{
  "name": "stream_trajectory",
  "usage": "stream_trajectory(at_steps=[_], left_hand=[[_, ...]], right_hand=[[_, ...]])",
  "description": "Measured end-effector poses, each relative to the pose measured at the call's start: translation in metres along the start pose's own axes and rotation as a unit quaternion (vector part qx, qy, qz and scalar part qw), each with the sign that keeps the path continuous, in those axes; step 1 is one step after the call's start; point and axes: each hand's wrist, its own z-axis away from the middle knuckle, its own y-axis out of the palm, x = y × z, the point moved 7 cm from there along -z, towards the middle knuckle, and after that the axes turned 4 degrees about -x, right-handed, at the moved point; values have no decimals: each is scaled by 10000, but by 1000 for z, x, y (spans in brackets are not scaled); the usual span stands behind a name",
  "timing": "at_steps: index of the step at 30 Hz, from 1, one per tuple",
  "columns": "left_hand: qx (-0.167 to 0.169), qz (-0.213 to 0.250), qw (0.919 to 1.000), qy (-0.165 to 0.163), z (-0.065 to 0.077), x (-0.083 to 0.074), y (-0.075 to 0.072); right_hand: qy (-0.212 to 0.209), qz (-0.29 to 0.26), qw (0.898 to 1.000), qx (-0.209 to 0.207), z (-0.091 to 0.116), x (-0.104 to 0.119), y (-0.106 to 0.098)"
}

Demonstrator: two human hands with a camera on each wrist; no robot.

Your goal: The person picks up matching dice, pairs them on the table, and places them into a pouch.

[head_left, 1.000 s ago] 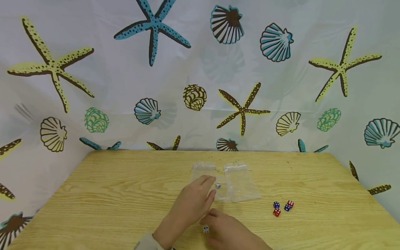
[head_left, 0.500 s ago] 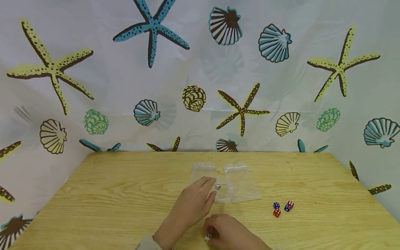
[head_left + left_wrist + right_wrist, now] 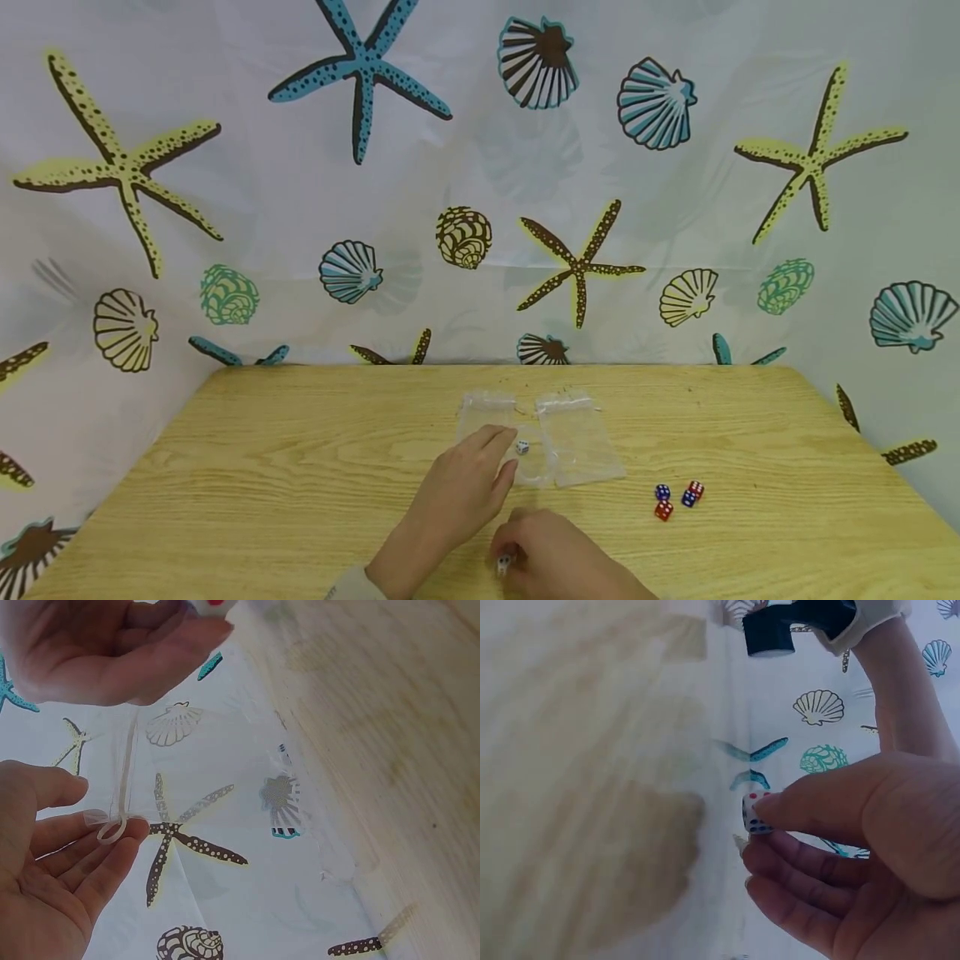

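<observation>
My right hand (image 3: 551, 554) pinches a white die (image 3: 757, 813) between thumb and fingers, low over the near part of the wooden table. Red and blue pips show on that die in the right wrist view. My left hand (image 3: 463, 483) lies on a clear plastic bag (image 3: 487, 406), thumb spread from the fingers. A pale loop (image 3: 112, 829) at the bag's edge lies across the left fingertips in the left wrist view. Another white die (image 3: 522, 447) sits just beyond the left thumb, over the bag. Part of the bag is hidden under this hand.
A second clear plastic bag (image 3: 581, 442) lies flat to the right of the first. Farther right are two red dice (image 3: 663, 511) and two blue dice (image 3: 662, 492), close together. A shell-and-starfish cloth (image 3: 420, 183) hangs behind the wooden table (image 3: 300, 467).
My right hand has picked up the white die that lay on the table, drawing it slightly toward me. The left hand, bags and other dice stay in place.
</observation>
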Motion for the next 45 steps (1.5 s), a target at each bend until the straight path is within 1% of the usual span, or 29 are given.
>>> stream_trajectory(at_steps=[5,9,13,17,22,26,31,36,40,42,45], left_hand=[[-80,-11,9999,77,1,0,0],[-173,-13,9998,120,1,-1,-1],[-206,-19,9997,124,2,-1,-2],[-244,-50,9996,140,2,-1,-3],[-233,-70,9996,135,1,-2,-2],[-94,-28,9999,74,1,-2,-1],[8,-6,10000,32,1,-4,0],[50,20,9999,87,1,-7,0],[14,-16,9999,170,1,-8,1],[-31,-28,9998,208,1,-9,1],[-69,-34,9997,252,1,-10,1]], right_hand=[[-293,-111,9992,-254,4,8,-17],[-522,-139,9964,-659,9,16,-37],[-775,-181,9903,-1136,16,23,-56],[-796,-190,9843,-1565,22,23,-74],[-581,-114,9734,-2212,27,19,-90],[-366,-132,9663,-2546,29,13,-96],[-332,6,9540,-2979,30,11,-100],[-199,341,9407,-3368,29,8,-100],[-230,721,9301,-3593,28,8,-98],[-243,881,9277,-3619,27,8,-97],[-144,958,9309,-3522,25,6,-95]])
